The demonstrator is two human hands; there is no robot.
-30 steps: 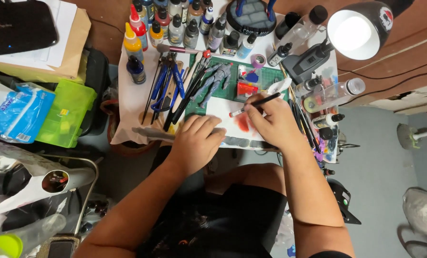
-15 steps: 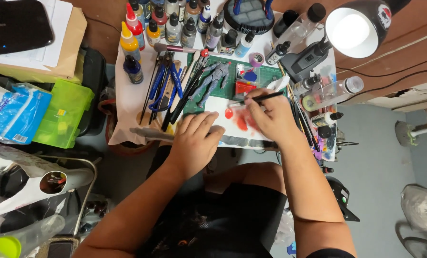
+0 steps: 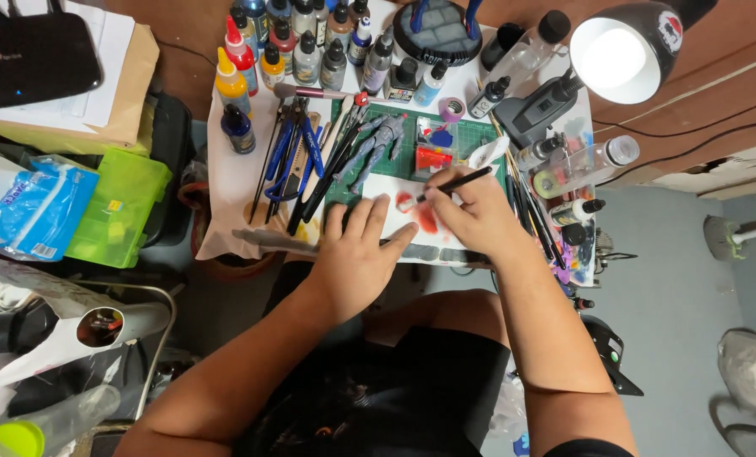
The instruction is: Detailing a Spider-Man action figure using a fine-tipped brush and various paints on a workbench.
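Left hand (image 3: pixel 357 254) flat, fingers spread, on paper (image 3: pixel 395 222) at near table (image 3: pixel 225 211) edge. Right hand (image 3: pixel 471 216) pinching brush (image 3: pixel 454 183) over red smear (image 3: pixel 424 216). Tools (image 3: pixel 297 165) crowding left side; little free room.

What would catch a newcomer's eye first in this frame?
The lit desk lamp glares at the top right. Below it, the right hand holds a thin black brush over red paint smears on the white sheet, with the left hand flat beside it. A row of paint bottles lines the table's far edge.
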